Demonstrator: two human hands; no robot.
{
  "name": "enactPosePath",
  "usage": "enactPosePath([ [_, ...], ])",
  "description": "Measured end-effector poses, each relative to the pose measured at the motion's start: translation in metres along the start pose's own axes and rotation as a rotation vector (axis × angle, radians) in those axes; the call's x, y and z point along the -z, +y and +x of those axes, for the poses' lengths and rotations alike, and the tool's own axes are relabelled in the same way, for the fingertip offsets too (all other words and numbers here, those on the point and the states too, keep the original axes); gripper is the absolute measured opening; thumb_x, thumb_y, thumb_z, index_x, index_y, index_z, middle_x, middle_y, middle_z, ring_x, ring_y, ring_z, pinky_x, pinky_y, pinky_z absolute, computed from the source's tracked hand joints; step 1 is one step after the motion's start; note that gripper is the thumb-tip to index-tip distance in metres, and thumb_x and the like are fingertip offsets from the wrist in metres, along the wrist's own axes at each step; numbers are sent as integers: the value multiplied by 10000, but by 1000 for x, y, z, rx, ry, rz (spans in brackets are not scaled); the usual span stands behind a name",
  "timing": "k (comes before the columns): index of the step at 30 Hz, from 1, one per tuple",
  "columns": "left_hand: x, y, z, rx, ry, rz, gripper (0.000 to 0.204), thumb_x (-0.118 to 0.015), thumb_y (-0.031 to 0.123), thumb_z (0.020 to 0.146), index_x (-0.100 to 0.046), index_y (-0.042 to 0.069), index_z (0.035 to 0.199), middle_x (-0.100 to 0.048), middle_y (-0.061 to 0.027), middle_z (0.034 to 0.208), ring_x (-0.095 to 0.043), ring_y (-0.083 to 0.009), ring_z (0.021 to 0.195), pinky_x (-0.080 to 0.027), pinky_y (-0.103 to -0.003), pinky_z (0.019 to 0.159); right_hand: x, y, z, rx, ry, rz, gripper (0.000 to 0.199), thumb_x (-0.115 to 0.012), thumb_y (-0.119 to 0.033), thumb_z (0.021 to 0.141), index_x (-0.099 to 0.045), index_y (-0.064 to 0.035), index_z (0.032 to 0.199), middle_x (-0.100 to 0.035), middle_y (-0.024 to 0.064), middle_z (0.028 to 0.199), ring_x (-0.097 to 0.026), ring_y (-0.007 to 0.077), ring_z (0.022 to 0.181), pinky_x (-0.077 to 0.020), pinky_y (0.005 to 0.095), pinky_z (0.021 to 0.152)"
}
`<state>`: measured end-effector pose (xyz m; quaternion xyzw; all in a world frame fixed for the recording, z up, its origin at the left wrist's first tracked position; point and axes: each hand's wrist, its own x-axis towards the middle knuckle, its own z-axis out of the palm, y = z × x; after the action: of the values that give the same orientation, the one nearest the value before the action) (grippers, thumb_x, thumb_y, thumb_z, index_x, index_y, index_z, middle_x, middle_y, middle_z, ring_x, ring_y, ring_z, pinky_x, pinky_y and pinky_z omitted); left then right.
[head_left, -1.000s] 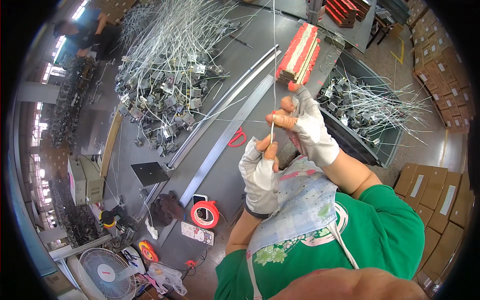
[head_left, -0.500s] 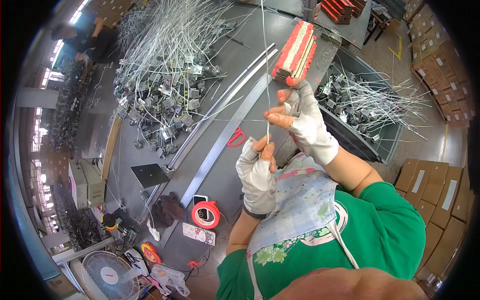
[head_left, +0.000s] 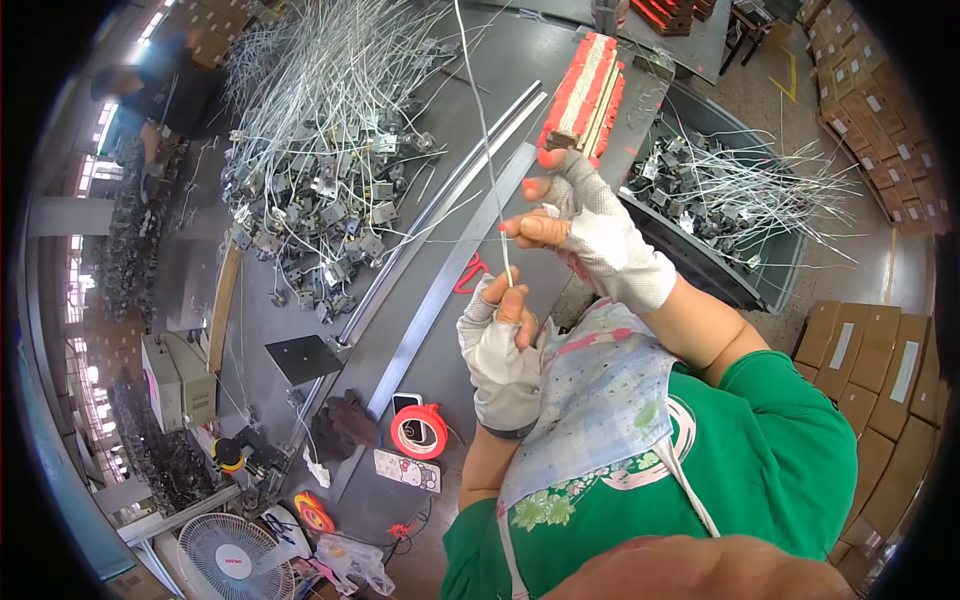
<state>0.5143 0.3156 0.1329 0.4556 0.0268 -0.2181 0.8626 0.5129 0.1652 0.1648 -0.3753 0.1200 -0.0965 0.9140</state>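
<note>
A long white wire point(head_left: 478, 98) runs from the top edge down between my two hands. My left hand point(head_left: 500, 350), in a white fingerless glove, pinches its lower end between thumb and fingers. Just above, my right hand point(head_left: 605, 235), gloved the same way, pinches the wire with thumb and index finger; its other fingers are raised. The fingertips of my right hand look red. Beneath the hands, red-handled scissors point(head_left: 471, 272) lie on the grey table, beside a flat metal strip point(head_left: 455, 285) and a metal rail point(head_left: 440, 200).
Small grey metal parts with white wires point(head_left: 330, 180) form a big heap at left. A grey bin point(head_left: 715, 265) at right holds more. Red-and-cream stacked strips point(head_left: 585, 95) lie at the back. A red tape roll point(head_left: 419, 455), a phone point(head_left: 405, 402) and a fan point(head_left: 233, 560) are near the front left.
Both hands, still pinching the wire, have shifted left a little. The wire's upper part now leans further left. The whole view has also moved slightly.
</note>
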Motion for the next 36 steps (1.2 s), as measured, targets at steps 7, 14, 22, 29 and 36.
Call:
enactPosePath([
  [7,-3,-1,6,-25,-37,16,192,-563,77,859,-593,29,1042,-615,-64,856,-374,-44,407,-265,-193,411,3,3,1,-11,-11,-76,614,-650,54,741,-316,-116,1227,-460,76,1012,-604,221,903,-516,299,766],
  [14,-1,9,5,-83,3,464,168,-615,70,823,-628,18,982,-498,19,716,-446,-51,496,-331,-203,442,-4,8,30,347,-192,-54,581,-607,-204,832,-315,-103,1324,-410,185,1286,-512,298,1091,-428,405,913],
  [22,49,28,-15,-636,-36,784,153,-655,52,735,-662,36,887,-532,-83,710,-529,-184,626,-419,-272,570,-45,-8,31,433,-314,-652,457,-452,-108,916,-304,-62,1347,-472,2,864,-359,8,592,-288,126,464],
  [29,95,69,-36,-926,14,1432,337,-629,134,711,-601,127,1047,-559,-68,759,-583,-240,585,-458,-342,493,-75,44,23,71,-1364,-1661,501,-679,-125,716,-425,-44,1139,-593,183,855,-593,352,776,-460,397,673],
  [36,169,118,-33,-909,337,1557,261,-615,38,729,-595,67,987,-604,-108,875,-591,-260,739,-488,-335,637,-91,80,56,203,-893,-1258,760,-645,-77,741,-221,-57,1372,-422,210,1205,-504,310,1043,-432,378,870],
])
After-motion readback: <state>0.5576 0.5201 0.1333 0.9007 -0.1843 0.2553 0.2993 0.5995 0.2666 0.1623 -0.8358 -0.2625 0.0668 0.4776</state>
